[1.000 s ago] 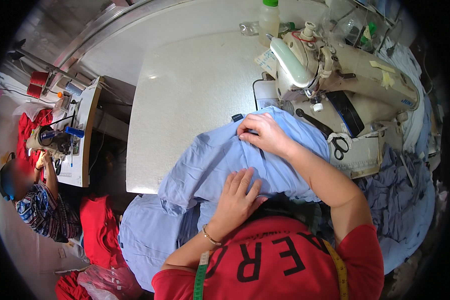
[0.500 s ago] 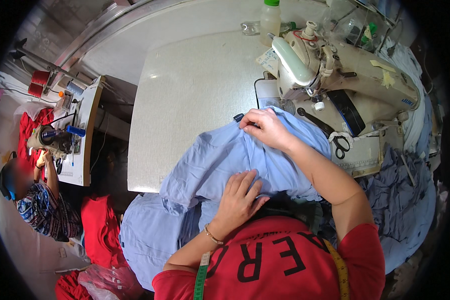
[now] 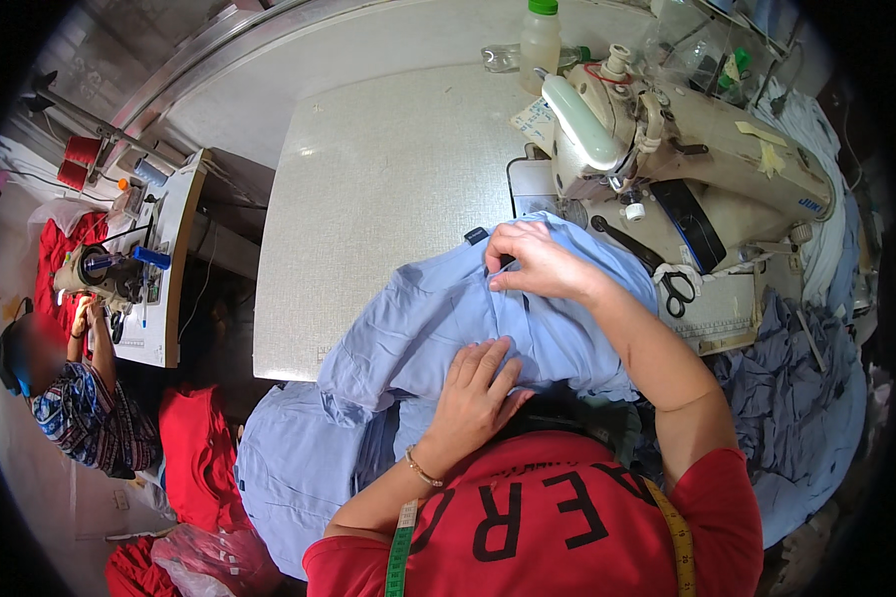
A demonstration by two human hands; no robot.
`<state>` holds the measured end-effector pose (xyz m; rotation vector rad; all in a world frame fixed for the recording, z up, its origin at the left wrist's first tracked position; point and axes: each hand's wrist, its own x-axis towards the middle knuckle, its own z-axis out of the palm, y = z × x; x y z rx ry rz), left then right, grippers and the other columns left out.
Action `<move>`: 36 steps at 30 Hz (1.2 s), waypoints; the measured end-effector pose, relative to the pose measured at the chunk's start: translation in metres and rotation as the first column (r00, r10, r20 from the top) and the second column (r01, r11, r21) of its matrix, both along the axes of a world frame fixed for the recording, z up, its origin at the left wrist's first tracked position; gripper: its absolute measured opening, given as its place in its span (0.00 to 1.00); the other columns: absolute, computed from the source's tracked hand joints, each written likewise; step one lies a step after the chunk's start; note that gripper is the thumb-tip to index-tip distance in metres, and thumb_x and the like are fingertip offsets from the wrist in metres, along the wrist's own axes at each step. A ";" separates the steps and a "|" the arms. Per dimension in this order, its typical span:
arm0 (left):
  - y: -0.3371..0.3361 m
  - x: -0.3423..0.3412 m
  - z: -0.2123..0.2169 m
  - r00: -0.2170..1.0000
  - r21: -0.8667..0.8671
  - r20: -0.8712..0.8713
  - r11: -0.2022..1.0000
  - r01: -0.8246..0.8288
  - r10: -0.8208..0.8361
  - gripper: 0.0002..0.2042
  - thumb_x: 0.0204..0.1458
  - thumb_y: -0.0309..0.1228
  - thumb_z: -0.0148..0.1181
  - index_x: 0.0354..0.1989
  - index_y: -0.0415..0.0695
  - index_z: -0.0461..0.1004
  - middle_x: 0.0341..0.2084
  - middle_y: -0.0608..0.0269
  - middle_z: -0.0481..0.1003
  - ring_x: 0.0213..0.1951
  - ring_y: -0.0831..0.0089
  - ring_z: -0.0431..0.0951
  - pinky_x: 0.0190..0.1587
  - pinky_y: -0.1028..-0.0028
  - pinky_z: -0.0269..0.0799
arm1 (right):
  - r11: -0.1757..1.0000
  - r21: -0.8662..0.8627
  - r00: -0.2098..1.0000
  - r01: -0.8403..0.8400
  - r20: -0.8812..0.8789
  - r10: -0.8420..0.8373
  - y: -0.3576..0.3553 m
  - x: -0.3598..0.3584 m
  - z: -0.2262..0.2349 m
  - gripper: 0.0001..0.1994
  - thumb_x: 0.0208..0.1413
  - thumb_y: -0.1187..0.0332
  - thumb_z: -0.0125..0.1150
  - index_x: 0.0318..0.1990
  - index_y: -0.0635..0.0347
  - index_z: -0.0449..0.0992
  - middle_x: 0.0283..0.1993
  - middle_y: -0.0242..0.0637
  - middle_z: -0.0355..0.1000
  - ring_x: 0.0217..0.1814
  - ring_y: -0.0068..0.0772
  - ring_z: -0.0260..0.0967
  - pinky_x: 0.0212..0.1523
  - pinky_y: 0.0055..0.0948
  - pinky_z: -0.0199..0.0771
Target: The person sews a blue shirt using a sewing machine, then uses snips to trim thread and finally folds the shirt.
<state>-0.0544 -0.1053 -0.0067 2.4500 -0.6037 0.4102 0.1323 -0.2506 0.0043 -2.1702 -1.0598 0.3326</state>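
A light blue garment [image 3: 423, 313] lies in folds over the near edge of the sewing table, with a small dark label [image 3: 477, 236] at its upper edge. Just right of the label, my right hand [image 3: 533, 264] pinches a fold of the cloth between thumb and fingers. Closer to me, my left hand [image 3: 476, 388] rests flat on the garment, its fingers stretched out. A sewing machine [image 3: 687, 139] stands beyond my right hand, and its needle area is close to the cloth.
Black-handled scissors [image 3: 679, 292] lie right of the garment. At the back stands a bottle with a green cap [image 3: 540, 50]. More blue cloth [image 3: 304, 468] hangs at the table's near left, and darker cloth [image 3: 786, 368] lies at right. Far left, another person [image 3: 90, 408] works at a machine.
My right hand has shifted slightly right, away from the label, which now shows more fully. A fold of cloth is lifted in its fingers. My left hand stays put.
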 end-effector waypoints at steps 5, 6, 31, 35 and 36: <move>0.001 0.000 -0.001 1.000 0.000 0.000 1.000 0.000 0.000 0.20 0.45 0.35 0.68 0.45 0.41 0.70 0.51 0.50 0.68 0.52 0.49 0.68 0.56 0.53 0.63 | 0.998 0.028 0.999 0.048 -0.001 -0.048 0.003 -0.002 -0.005 0.10 0.46 0.63 0.68 0.32 0.53 0.73 0.37 0.29 0.69 0.50 0.33 0.64 0.58 0.37 0.50; 0.001 0.000 0.000 1.000 0.000 0.003 1.000 -0.001 0.001 0.20 0.45 0.35 0.68 0.45 0.41 0.70 0.51 0.50 0.68 0.52 0.49 0.68 0.56 0.53 0.63 | 0.998 0.033 0.998 0.061 0.002 -0.061 0.004 -0.003 -0.006 0.09 0.46 0.63 0.67 0.32 0.53 0.73 0.36 0.28 0.69 0.49 0.33 0.64 0.58 0.37 0.49; 0.036 0.049 0.007 0.993 0.129 -0.068 0.988 -0.090 0.099 0.24 0.49 0.42 0.63 0.51 0.41 0.69 0.56 0.53 0.66 0.58 0.53 0.65 0.62 0.49 0.52 | 0.956 0.215 0.959 0.200 0.156 -0.236 0.013 -0.009 -0.020 0.03 0.51 0.71 0.59 0.34 0.55 0.75 0.36 0.35 0.71 0.44 0.38 0.69 0.51 0.38 0.58; 0.043 0.039 0.023 0.993 0.063 0.008 0.991 -0.117 0.117 0.20 0.49 0.39 0.64 0.47 0.40 0.72 0.51 0.51 0.70 0.55 0.55 0.69 0.58 0.55 0.60 | 0.937 0.276 0.971 0.214 0.044 -0.235 0.012 -0.006 -0.018 0.04 0.51 0.75 0.57 0.35 0.58 0.74 0.38 0.38 0.72 0.45 0.41 0.69 0.49 0.39 0.64; 0.050 0.032 0.029 0.992 -0.103 -0.088 0.989 -0.103 0.094 0.18 0.49 0.38 0.64 0.45 0.40 0.73 0.49 0.52 0.72 0.53 0.55 0.70 0.57 0.58 0.61 | 0.928 0.299 0.974 0.223 -0.024 -0.226 0.009 -0.005 -0.016 0.04 0.52 0.75 0.56 0.36 0.59 0.74 0.38 0.39 0.72 0.45 0.42 0.69 0.48 0.39 0.66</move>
